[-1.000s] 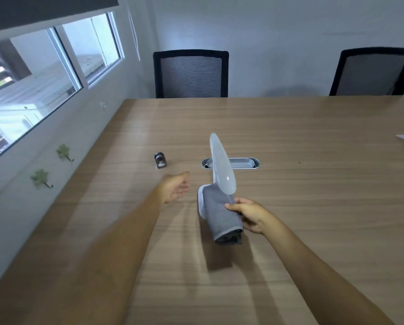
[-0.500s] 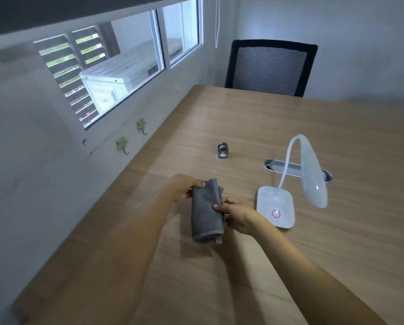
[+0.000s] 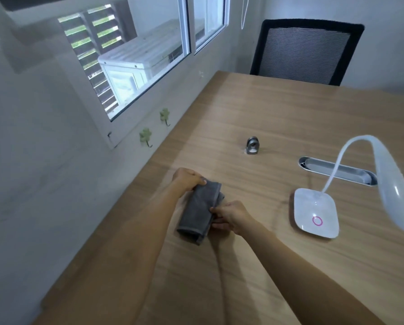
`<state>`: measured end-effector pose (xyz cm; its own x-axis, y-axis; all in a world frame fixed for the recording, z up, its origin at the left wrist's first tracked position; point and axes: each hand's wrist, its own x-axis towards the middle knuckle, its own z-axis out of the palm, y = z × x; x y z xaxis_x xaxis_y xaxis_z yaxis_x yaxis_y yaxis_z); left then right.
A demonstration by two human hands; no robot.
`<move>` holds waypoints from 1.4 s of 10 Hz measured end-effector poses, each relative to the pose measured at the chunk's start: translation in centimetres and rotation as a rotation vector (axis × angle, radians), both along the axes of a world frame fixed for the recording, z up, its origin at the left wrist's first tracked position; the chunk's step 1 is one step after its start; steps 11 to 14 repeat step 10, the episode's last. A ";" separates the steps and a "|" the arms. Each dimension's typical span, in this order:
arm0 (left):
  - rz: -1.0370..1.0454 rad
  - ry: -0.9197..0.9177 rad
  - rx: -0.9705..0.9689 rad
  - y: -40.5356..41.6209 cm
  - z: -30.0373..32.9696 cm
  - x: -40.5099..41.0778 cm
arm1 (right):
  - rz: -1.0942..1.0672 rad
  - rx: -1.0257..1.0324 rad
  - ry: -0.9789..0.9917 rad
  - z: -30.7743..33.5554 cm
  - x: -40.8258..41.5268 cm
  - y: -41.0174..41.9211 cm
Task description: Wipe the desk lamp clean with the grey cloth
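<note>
- Two hands are on the grey cloth (image 3: 200, 209), which I see folded into a long strip lying on the wooden table (image 3: 255, 113) near its left edge.
- My left hand (image 3: 187, 178) is curled over the far end of the cloth, thumb on top and fingers tucked under, gripping it.
- My right hand (image 3: 231, 216) is closed on the cloth's right edge near the middle, pinching the folded layers between thumb and fingers.
- I see the desk lamp (image 3: 315, 213) standing well apart from the cloth, to the right; neither hand touches it.
- Its white square base sits flat on the table with a pink ring on top, and its bent neck arches up and over to a long white head that hangs down at the right edge of view.
- Behind the lamp's neck a grey oval cable slot (image 3: 351, 171) is set into the tabletop.
- A small metal fitting (image 3: 252, 145) stands on the table beyond the cloth.
- A black mesh chair (image 3: 306, 50) stands at the far end of the table.
</note>
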<state>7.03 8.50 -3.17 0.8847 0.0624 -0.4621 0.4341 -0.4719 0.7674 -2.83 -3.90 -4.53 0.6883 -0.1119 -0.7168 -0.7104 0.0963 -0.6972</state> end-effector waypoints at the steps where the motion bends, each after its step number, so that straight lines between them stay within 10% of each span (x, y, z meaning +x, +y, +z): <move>1: -0.044 -0.038 0.066 -0.5 -0.4 0.1 | 0.010 -0.056 0.009 -0.4 0.1 0.0; 4: -0.149 -0.242 0.384 -1.7 0.2 -1.4 | -0.055 -0.247 -0.126 0.8 -2.2 -5.8; 8: -0.754 -0.270 0.644 -14.6 -1.2 -7.8 | 0.167 -1.193 -0.216 1.0 -12.1 -20.7; 14: -0.707 -0.183 0.664 -16.7 -2.7 -11.4 | 0.270 -1.150 -0.087 -1.6 -14.7 -23.1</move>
